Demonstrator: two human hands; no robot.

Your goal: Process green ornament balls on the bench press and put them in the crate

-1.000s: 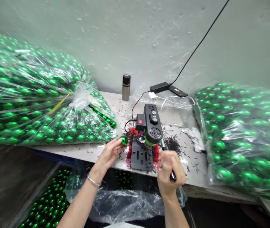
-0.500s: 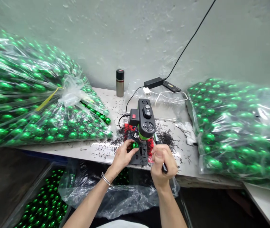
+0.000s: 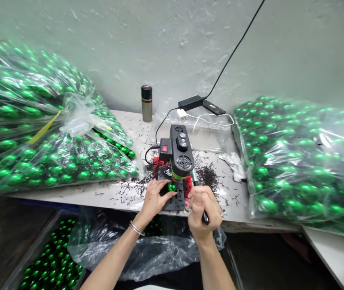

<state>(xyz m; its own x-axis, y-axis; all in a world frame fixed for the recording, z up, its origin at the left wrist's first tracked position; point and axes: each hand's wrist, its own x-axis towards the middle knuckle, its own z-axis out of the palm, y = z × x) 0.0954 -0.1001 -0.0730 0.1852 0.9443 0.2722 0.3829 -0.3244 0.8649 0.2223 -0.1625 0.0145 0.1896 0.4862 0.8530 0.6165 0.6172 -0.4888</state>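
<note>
In the left hand (image 3: pixel 153 198), the grip is narrowed to the width of 1 shiny green ball (image 3: pixel 172 187), the thumb on its near side and the fingers on its far side. The ball sits just under the front end of the black machine (image 3: pixel 182 149), over the machine's base plate (image 3: pixel 172 204); whether it touches the end above cannot be told. The right hand (image 3: pixel 204 207) has its grip wrapped fully around a black handle (image 3: pixel 205 218) at the machine's right front.

Judging from this, 1 ball is in place at the machine, its turn there seemingly unfinished. The dark scraps (image 3: pixel 206 177) scattered on the desk (image 3: pixel 99 194) around the machine suggest plenty of work done. Many balls fill a bag (image 3: pixel 38 141) left of the machine, a second bag (image 3: pixel 295 161) to its right and a bin (image 3: pixel 52 255) below, front left; which are finished cannot be told. A bottle (image 3: pixel 146 104) stands behind the machine, to its left.
</note>
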